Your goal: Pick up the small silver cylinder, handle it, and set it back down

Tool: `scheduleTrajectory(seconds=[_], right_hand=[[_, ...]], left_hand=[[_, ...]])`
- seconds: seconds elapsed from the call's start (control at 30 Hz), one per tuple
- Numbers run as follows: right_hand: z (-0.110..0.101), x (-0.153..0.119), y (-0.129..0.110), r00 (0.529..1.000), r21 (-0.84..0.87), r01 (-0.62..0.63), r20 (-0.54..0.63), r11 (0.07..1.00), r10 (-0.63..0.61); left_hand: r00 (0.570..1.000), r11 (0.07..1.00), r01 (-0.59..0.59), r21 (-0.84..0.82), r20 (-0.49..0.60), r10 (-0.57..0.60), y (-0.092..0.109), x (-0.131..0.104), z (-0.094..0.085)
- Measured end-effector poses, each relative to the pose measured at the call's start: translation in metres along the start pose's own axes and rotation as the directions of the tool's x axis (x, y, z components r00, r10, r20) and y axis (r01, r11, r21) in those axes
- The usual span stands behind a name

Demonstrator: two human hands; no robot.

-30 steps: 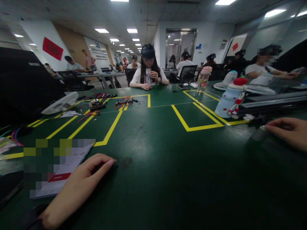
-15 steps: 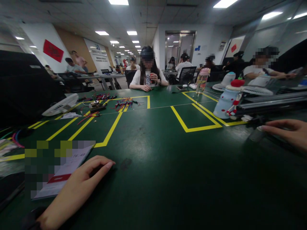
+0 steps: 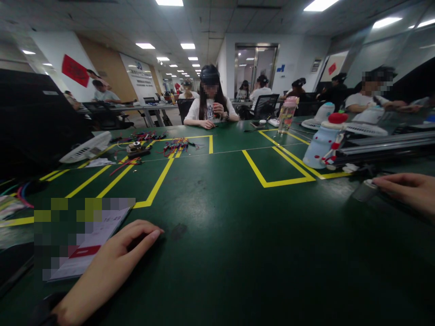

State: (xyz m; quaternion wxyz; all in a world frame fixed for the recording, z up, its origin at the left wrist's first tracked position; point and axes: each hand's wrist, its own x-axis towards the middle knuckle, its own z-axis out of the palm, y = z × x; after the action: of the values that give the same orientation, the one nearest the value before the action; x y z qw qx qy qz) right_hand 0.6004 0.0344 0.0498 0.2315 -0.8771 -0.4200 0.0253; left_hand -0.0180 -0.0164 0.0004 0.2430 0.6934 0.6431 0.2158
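Observation:
At the lower left, my left hand (image 3: 124, 251) rests on the green table (image 3: 217, 253) with its thumb and forefinger tips together. Nothing shows between them; its other fingers are partly hidden. Beneath its wrist side lies a flat, tablet-like panel (image 3: 84, 251) with a red band, partly blurred out. Over at the right edge, my right hand (image 3: 409, 192) has its fingers closed at the top of a small grey cylinder (image 3: 365, 191), which looks tilted close to the tabletop. Whether the cylinder touches the table is unclear.
Bundles of coloured wires (image 3: 176, 147) and a white fan (image 3: 86, 148) lie at the left. A blue snowman-shaped bottle (image 3: 319, 147), a pink-lidded bottle (image 3: 288, 115) and metal rails (image 3: 387, 147) stand or lie at the right. A person (image 3: 210, 108) sits opposite.
My right hand and the grey cylinder appear slightly lower and further right. My left hand stays in place. In the left background, a standing person has leaned over.

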Motion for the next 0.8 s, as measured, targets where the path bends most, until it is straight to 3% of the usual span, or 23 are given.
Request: scheduleTrajectory(seconds=[0.1, 0.2, 0.3, 0.47, 0.57, 0.63, 0.7, 0.8], right_hand=[[-0.003, -0.015, -0.018, 0.975, 0.117, -0.187, 0.147, 0.975, 0.169], [-0.001, -0.021, -0.024, 0.971, 0.285, -0.210, 0.176, 0.935, 0.164], [0.006, -0.013, -0.013, 0.979, 0.320, -0.122, 0.192, 0.940, 0.061], [0.012, 0.004, 0.006, 0.984, 0.074, 0.058, 0.164, 0.996, -0.069], [0.011, 0.006, 0.007, 0.984, 0.004, 0.077, 0.162, 0.997, -0.077], [0.012, 0.000, 0.001, 0.990, -0.027, 0.082, 0.113, 0.996, -0.079], [0.014, -0.014, -0.013, 0.992, -0.007, 0.122, -0.011, 0.993, -0.122], [0.024, -0.056, -0.050, 0.957, 0.224, 0.285, -0.119, 0.932, -0.264]], left_hand=[[1.000, 1.000, 0.001, 0.004, 0.002, -0.001, 0.000, 0.000, 0.000], [1.000, 1.000, -0.007, 0.010, -0.001, 0.007, 0.000, 0.000, 0.000], [1.000, 1.000, -0.023, 0.017, -0.008, 0.024, 0.000, 0.000, 0.000], [0.999, 0.999, -0.042, 0.017, -0.023, 0.042, 0.000, 0.000, 0.000], [0.999, 0.999, -0.042, 0.011, -0.018, 0.042, 0.000, 0.000, 0.000], [0.999, 0.999, -0.038, 0.010, -0.015, 0.038, 0.001, 0.000, 0.002], [0.999, 0.999, -0.044, 0.009, -0.010, 0.044, 0.001, 0.000, 0.003], [0.998, 0.998, -0.059, 0.003, 0.006, 0.059, 0.001, 0.001, 0.004]])
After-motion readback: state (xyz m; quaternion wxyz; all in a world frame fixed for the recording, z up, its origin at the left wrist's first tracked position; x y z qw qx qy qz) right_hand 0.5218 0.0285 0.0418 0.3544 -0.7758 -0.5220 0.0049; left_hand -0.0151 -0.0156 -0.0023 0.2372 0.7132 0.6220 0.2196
